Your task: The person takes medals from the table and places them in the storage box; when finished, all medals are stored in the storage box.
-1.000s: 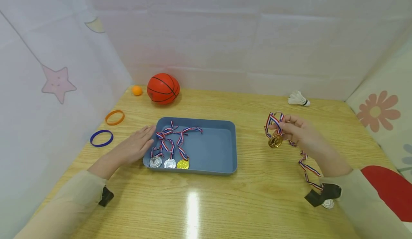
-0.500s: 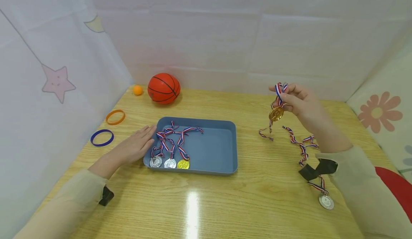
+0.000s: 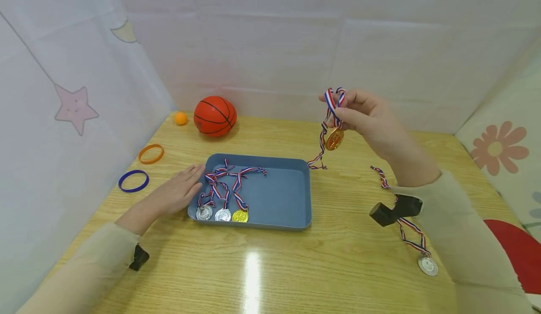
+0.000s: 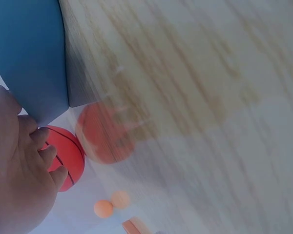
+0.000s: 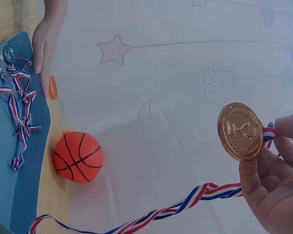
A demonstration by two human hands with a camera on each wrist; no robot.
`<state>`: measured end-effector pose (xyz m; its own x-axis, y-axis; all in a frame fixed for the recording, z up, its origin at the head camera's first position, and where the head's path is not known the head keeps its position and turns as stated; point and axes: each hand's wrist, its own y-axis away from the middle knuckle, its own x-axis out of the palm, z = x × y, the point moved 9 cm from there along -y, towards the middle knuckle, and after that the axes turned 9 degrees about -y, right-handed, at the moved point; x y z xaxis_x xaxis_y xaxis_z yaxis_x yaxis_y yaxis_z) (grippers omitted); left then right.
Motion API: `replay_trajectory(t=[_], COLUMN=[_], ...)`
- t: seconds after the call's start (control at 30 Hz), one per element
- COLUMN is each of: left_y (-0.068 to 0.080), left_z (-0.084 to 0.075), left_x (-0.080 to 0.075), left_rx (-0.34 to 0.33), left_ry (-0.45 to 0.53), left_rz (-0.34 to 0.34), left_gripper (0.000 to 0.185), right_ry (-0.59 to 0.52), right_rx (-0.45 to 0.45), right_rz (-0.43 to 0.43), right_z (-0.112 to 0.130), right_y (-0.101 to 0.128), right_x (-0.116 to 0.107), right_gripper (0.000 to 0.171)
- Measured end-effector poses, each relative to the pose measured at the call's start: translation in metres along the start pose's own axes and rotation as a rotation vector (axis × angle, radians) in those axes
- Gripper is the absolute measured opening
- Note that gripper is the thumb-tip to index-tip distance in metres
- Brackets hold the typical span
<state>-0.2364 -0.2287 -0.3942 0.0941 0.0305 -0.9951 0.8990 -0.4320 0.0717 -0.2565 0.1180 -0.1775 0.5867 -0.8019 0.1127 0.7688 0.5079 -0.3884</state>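
Note:
My right hand [image 3: 367,118] pinches the red, white and blue ribbon of a gold medal [image 3: 335,139] between thumb and fingers, raised over the table right of the tray. The ribbon's loose end [image 3: 318,164] dangles by the tray's back right corner. In the right wrist view the medal [image 5: 240,130] shows a raised cup design. My left hand [image 3: 179,189], fingers straight, lies against the left side of the blue-grey tray [image 3: 279,192]. Along the tray's front left lie two silver medals [image 3: 223,215] and a yellow-gold medal [image 3: 240,216], ribbons stretched behind them.
Another silver medal [image 3: 428,265] lies at right, its ribbon partly under my right forearm. A small basketball [image 3: 215,116] and an orange ball [image 3: 181,118] sit at the back left. Orange [image 3: 151,154] and blue [image 3: 133,181] wristbands lie left of the tray.
My right hand has lifted the gold medal off the right side and carried it up and left toward the tray, its ribbon trailing. The left hand and tray stay still.

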Motion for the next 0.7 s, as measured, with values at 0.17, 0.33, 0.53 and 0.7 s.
replay_trajectory(t=[0.17,0.33,0.53,0.7], left_y=[0.000,0.000,0.000,0.000], left_z=[0.000,-0.001,-0.001,-0.002], left_x=[0.000,0.000,0.000,-0.001], left_rx=[-0.002,-0.001,-0.003,-0.008], left_ry=[0.001,0.000,0.000,0.011], left_rz=[-0.001,-0.001,0.004,0.010], left_gripper=[0.054,0.054,0.054,0.055], right_ry=[0.059,0.101,0.140,0.150], right_rx=[0.037,0.086,0.132,0.169], right_rz=[0.022,0.066,0.145,0.191], right_z=[-0.009,-0.028,-0.053,-0.076], right_y=[-0.007,-0.014,-0.028,-0.040], right_x=[0.018,0.036,0.062,0.079], right_gripper=[0.012,0.013,0.007,0.008])
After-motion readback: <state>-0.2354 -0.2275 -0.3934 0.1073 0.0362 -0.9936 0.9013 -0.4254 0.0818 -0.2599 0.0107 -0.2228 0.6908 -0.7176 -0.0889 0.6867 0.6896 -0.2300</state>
